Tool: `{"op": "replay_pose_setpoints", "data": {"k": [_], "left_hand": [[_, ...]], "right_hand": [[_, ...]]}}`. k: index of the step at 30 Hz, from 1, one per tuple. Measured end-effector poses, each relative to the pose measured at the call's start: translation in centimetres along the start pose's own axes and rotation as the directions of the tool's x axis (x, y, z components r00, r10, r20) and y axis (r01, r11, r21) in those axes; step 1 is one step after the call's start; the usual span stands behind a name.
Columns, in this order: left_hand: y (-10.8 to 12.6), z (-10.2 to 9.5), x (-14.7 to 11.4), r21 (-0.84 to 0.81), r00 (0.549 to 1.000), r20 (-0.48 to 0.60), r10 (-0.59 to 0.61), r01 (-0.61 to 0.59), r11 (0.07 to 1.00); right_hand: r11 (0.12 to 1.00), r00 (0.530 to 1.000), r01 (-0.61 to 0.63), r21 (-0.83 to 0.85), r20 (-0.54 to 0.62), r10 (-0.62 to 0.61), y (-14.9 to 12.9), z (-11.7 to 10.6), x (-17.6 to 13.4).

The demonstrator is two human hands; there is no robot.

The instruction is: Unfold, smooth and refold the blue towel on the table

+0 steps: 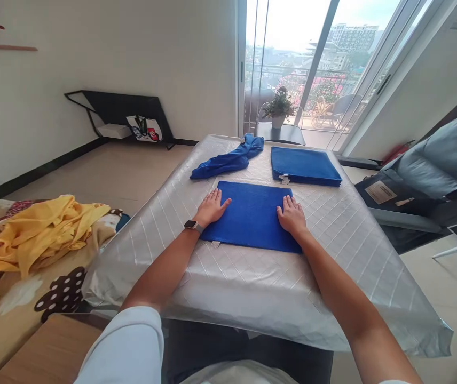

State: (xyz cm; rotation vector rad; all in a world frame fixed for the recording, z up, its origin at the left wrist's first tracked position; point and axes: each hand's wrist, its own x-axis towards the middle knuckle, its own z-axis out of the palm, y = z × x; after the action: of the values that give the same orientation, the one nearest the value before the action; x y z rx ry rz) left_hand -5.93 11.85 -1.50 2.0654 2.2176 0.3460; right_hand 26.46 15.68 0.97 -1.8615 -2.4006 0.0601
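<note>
Hands flat, fingers spread wide and gripping nothing: my left hand [211, 207] presses the left edge of the folded towel [252, 215], my right hand [291, 215] its right edge. That towel lies mid-table [252, 282] on the silver quilted cover. Far right sits a stack [304, 166] of folded towels; far left, a crumpled towel [230, 158]. Yellow cloth [40, 232] lies left, off the table.

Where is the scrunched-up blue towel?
In the head view the crumpled blue towel lies at the table's far left, beside the neat folded stack and beyond the flat towel under both hands.
</note>
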Motion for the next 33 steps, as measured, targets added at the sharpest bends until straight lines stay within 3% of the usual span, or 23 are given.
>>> {"op": "replay_pose_setpoints", "data": {"k": [3,8,12,16,18,20,23,25,28,30,33], "left_hand": [[0.2,-0.1,-0.3,0.028,1.0,0.006,-0.008,0.007,1.0],[0.2,-0.5,-0.7,0.067,1.0,0.007,0.008,-0.008,0.998],[0.1,-1.2,-0.9,0.088,0.999,-0.026,0.044,-0.041,0.995],[1.7,-1.9,-1.5,0.06,0.989,-0.086,0.121,-0.116,0.991],[3.7,-2.0,-2.2,-0.004,0.98,-0.054,0.193,-0.194,0.981],[6.6,-2.0,-3.2,-0.095,0.942,0.026,0.335,-0.332,0.939],[12.0,-1.3,-5.1,-0.202,0.806,0.145,0.573,-0.543,0.815],[15.6,-0.5,-6.0,-0.216,0.734,0.193,0.651,-0.615,0.758],[18.8,0.6,-6.6,-0.186,0.738,0.21,0.642,-0.614,0.767],[18.7,0.9,-6.7,-0.179,0.752,0.235,0.617,-0.59,0.787],[15.0,0.3,-7.4,-0.168,0.765,0.28,0.58,-0.556,0.814]], "right_hand": [[0.998,0.999,0.029,-0.061,-0.022,-0.03,-0.3,-0.9,-0.8],[0.999,0.995,0.024,-0.042,0.099,-0.019,0.0,-2.1,-5.2],[0.999,0.991,0.027,0.019,0.131,-0.029,-0.1,-1.4,-9.4],[0.999,0.984,-0.002,0.05,0.179,-0.007,-0.2,-0.4,-10.7],[0.998,0.983,0.0,0.065,0.184,-0.012,-0.2,-0.4,-10.6],[0.997,0.982,0.007,0.072,0.186,-0.02,-0.2,-0.5,-10.4],[0.998,0.982,0.021,0.064,0.184,-0.032,-0.1,-0.6,-10.4],[0.998,0.981,0.037,0.047,0.19,-0.045,0.0,-0.6,-10.6],[0.998,0.976,0.059,0.023,0.208,-0.063,0.3,-0.6,-10.9],[0.997,0.974,0.073,0.016,0.212,-0.075,0.5,-0.7,-11.1],[0.996,0.974,0.087,0.034,0.206,-0.093,0.7,-0.8,-11.3]]}}
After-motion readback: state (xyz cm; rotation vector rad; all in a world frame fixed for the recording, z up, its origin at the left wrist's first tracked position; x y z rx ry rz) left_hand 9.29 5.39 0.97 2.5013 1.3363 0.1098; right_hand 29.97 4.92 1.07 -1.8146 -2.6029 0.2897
